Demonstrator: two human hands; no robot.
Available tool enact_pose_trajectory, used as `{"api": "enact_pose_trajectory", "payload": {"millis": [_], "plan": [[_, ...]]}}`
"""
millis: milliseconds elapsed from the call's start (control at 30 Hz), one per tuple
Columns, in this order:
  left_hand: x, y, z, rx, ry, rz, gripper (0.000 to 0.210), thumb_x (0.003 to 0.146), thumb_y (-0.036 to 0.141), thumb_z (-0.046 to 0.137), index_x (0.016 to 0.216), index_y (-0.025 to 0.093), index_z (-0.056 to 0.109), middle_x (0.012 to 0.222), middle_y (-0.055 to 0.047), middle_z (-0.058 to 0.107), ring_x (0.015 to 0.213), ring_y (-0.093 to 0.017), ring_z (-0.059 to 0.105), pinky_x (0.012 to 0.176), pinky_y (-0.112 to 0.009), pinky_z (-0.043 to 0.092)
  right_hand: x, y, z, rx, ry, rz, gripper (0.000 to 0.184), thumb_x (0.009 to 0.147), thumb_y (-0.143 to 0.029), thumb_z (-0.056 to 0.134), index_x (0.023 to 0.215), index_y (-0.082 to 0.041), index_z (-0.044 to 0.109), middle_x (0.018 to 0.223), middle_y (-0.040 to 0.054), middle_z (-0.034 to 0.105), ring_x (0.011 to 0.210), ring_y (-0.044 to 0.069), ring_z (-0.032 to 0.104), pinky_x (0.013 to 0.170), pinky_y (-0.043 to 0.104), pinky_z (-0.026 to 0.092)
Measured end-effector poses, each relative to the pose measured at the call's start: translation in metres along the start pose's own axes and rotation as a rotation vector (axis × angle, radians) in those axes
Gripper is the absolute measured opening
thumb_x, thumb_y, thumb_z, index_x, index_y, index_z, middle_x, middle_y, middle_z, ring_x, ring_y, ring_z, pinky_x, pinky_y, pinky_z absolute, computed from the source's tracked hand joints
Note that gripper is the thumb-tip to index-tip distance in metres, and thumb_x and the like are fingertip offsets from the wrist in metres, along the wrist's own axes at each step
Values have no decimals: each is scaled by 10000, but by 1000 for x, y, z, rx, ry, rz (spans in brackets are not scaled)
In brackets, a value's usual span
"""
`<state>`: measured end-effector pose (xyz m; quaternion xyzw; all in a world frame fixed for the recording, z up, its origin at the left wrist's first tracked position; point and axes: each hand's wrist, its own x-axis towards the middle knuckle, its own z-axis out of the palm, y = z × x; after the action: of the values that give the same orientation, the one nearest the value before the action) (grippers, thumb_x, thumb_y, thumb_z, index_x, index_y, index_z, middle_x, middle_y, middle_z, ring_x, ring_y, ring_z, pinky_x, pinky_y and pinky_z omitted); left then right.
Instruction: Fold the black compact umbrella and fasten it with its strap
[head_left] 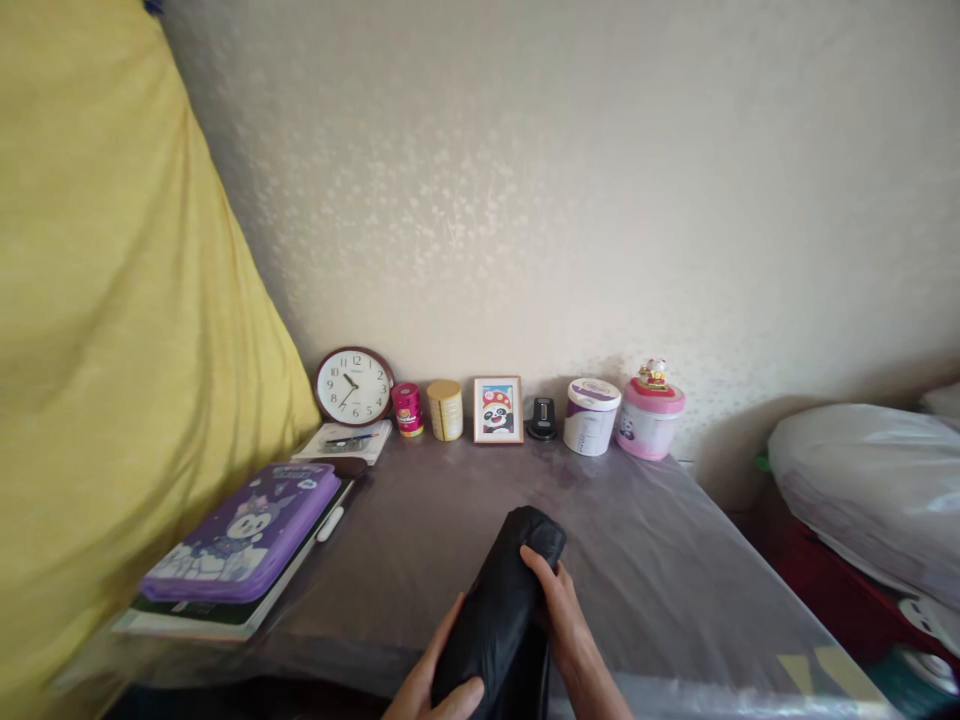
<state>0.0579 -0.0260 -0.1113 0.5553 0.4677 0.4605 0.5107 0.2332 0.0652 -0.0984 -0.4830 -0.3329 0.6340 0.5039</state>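
Note:
A black, glossy, soft-looking roll [495, 600] is held slantwise over the front edge of the table; its exact kind cannot be made out. My left hand [439, 680] is closed round its near lower end, with the thumb on top. My right hand [559, 615] grips the far upper part from the right side, fingers wrapped over it. More black material [529, 675] hangs below the roll, between my hands. The bottom of the left hand is cut off by the picture's edge.
On the covered table [622, 560], a purple zip case [247, 540] lies on books at left. Along the wall stand a clock [354, 386], a picture frame [498, 410] and several tins, including a pink one [649, 425]. A yellow curtain [112, 300] hangs at left.

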Motion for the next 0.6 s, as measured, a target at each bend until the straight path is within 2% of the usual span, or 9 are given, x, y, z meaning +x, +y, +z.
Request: {"api": "enact_pose_trajectory", "payload": {"millis": [67, 167, 267, 367, 400, 467, 533, 600], "plan": [[2, -10, -1, 143, 68, 27, 797, 796, 448, 490, 1467, 134, 196, 1448, -106, 327, 1364, -233, 261, 1121, -372, 236, 5, 0, 1, 10, 37, -5, 643, 723, -557, 632, 1201, -153, 484, 1110, 112, 626, 962, 242, 628, 716, 308, 516], [7, -31, -3, 431, 144, 40, 933, 715, 337, 583, 1479, 105, 101, 1440, -161, 319, 1350, -274, 285, 1095, -401, 281, 12, -1, 5, 10, 80, -7, 643, 694, -525, 668, 1171, -134, 485, 1066, 135, 639, 920, 258, 642, 681, 326, 530], [11, -47, -8, 549, 148, 79, 837, 732, 323, 571, 1464, 148, 205, 1426, -140, 355, 1332, -260, 327, 1091, -382, 297, 16, -4, 8, -68, 76, -17, 651, 663, -530, 691, 1139, -129, 500, 1046, 137, 640, 907, 263, 642, 632, 330, 539], [12, -49, -14, 453, 140, 102, 678, 820, 437, 496, 1416, 170, 316, 1411, -109, 391, 1311, -228, 366, 1086, -338, 310, 16, -6, 6, -159, 6, -43, 640, 668, -584, 664, 1096, -128, 528, 1046, 135, 627, 919, 255, 633, 641, 344, 547], [12, -47, -15, 398, 153, 58, 670, 839, 486, 466, 1409, 165, 320, 1386, -118, 422, 1253, -225, 444, 1043, -327, 367, 17, -7, 2, -176, -21, -54, 636, 673, -594, 653, 1088, -127, 532, 1023, 131, 628, 902, 249, 637, 649, 349, 546], [10, -40, -17, 283, 190, -111, 711, 845, 586, 419, 1411, 176, 291, 1203, -131, 569, 890, -191, 645, 780, -292, 513, 20, -9, -10, -212, -42, -103, 632, 675, -600, 641, 1080, -126, 536, 953, 115, 637, 832, 231, 647, 639, 339, 538], [9, -34, -18, 189, 202, -279, 785, 810, 678, 404, 1406, 190, 259, 908, -79, 646, 527, -121, 575, 510, -232, 458, 28, -11, -31, -260, -6, -219, 626, 673, -607, 630, 1069, -131, 539, 903, 97, 641, 766, 211, 646, 608, 310, 520], [10, -32, -20, 128, 187, -371, 835, 771, 741, 394, 1377, 180, 267, 727, -26, 610, 426, -95, 489, 421, -197, 365, 38, -13, -59, -318, 78, -379, 618, 685, -626, 596, 1044, -125, 551, 894, 92, 637, 715, 182, 631, 637, 299, 506]]}}
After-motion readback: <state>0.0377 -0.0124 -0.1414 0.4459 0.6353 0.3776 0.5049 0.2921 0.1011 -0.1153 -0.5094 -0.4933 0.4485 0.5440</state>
